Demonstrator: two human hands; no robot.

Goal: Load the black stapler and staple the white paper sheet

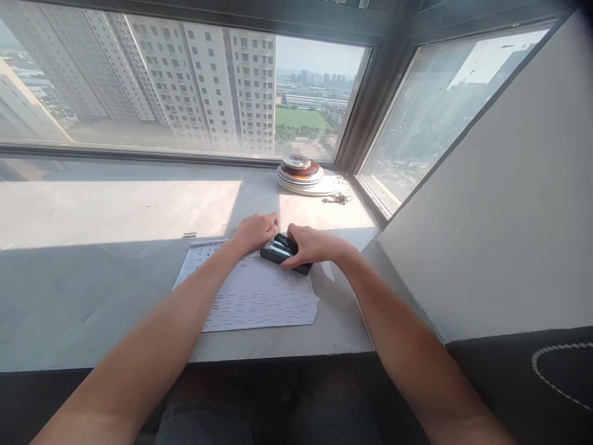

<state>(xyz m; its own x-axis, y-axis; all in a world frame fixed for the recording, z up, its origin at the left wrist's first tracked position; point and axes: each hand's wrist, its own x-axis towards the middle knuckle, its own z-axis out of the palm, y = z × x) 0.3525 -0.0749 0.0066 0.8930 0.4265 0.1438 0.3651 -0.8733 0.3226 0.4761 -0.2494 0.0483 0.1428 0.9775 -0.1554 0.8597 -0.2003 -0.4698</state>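
A black stapler (280, 251) lies on the top right corner of a stack of printed paper sheets (252, 293) on a grey stone windowsill (92, 278). My right hand (311, 244) is wrapped over the stapler from the right, fingers curled around it. My left hand (254, 232) rests on the upper edge of the sheets just left of the stapler, fingers bent and pressed down on the paper.
A stack of plates (301, 175) sits at the sill's far right corner by the window, with a small bunch of keys (337, 199) beside it. A small metal clip (189, 235) lies left of the papers. A white wall (500, 204) slants in on the right.
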